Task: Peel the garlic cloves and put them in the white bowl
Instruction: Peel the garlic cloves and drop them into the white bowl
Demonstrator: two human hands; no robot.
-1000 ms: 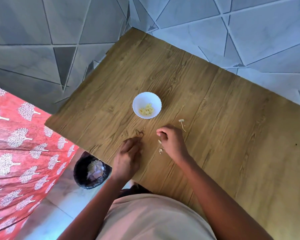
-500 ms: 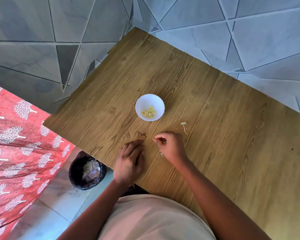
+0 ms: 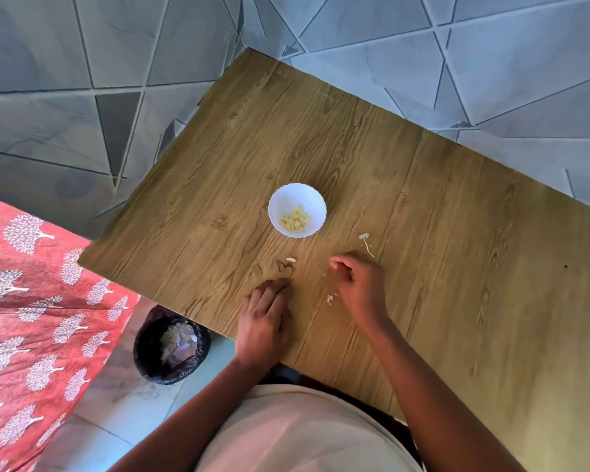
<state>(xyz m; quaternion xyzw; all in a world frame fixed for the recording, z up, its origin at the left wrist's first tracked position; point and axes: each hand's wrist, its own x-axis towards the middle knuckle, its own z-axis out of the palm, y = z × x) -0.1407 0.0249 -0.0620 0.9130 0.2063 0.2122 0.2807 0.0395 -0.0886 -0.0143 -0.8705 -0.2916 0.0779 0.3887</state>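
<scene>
With the right hand (image 3: 358,284) fingers curled, whether round anything I cannot tell, and the left hand (image 3: 264,315) flat on the tabletop (image 3: 457,233), the small scrap (image 3: 291,259) just beyond the left fingertips risks being brushed away.

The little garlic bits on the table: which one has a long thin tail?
The pale stringy garlic scrap right of the white bowl; the others are short flakes.

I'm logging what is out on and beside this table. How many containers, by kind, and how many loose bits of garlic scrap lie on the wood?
White bowl, peeled cloves inside: 1
Black bin on the floor: 1
Stem with root tuft: 1
Small piece by the knot: 1
Skin scraps by the right hand: 1 cluster
Total: 5
</scene>
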